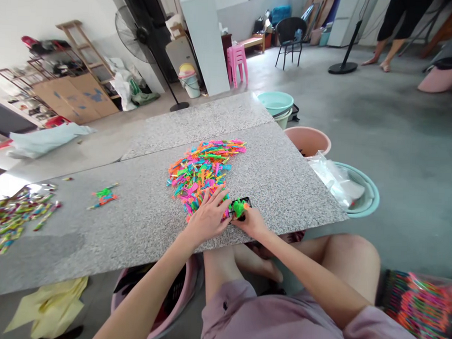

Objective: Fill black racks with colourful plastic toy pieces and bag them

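A heap of small bright plastic pieces (199, 171) in pink, orange, green and blue lies on the speckled stone table (142, 236). My left hand (208, 216) rests palm down over the heap's near edge, its fingers stretched out and reaching the side of a small black tray (246, 201). From the right, my right hand (253, 224) has its fingers curled at the tray around a green plastic piece (238, 207) with an orange bit beside it. The exact shape of that piece is too small to make out, and part of the tray is hidden by my hands.
Left on the table are a few green and orange pieces (105, 197) and a pile of multicoloured small sticks (16, 216). Right of the table stand an orange tub (308, 138) and a teal basin (373, 192) holding a plastic bag. A pink basket (187, 287) sits below the edge.
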`<state>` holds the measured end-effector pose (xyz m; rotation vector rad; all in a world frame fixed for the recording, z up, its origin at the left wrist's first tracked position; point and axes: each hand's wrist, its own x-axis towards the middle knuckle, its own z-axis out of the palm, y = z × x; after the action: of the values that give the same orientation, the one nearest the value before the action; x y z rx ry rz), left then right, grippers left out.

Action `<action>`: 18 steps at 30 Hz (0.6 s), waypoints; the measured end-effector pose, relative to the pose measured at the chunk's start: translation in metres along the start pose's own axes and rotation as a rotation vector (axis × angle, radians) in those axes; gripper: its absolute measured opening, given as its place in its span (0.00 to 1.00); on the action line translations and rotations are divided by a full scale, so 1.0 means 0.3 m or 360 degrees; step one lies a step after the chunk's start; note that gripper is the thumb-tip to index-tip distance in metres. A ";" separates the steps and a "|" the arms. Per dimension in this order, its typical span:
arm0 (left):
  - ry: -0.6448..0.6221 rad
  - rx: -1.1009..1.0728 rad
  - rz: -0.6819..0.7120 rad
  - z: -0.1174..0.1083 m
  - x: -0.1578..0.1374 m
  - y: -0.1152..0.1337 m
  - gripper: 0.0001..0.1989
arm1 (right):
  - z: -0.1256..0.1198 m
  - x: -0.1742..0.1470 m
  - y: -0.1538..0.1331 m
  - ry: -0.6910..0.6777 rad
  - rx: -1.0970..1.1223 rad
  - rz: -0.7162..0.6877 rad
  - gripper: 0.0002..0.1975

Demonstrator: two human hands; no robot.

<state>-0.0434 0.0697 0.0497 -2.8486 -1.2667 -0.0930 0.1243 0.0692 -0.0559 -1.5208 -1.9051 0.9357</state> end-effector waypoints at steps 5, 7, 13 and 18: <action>-0.0022 -0.0045 -0.0040 0.008 0.001 -0.002 0.19 | 0.026 0.033 -0.030 -0.0133 -0.0495 -0.0036 0.09; -0.0005 -0.0053 -0.0057 0.010 0.004 -0.004 0.22 | 0.019 0.046 -0.052 -0.0213 -0.0613 -0.0015 0.12; 0.0160 0.0125 0.0016 0.006 -0.012 -0.027 0.25 | 0.052 0.044 -0.110 -0.0241 -0.0607 0.0147 0.15; 0.0363 0.0302 0.0130 0.146 -0.003 -0.195 0.21 | 0.097 0.118 0.000 -0.0179 -0.0295 -0.0005 0.25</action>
<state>-0.0855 0.1102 0.0057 -2.6349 -1.0537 -0.2717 0.0940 0.0978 -0.0747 -1.5983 -2.1245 0.8808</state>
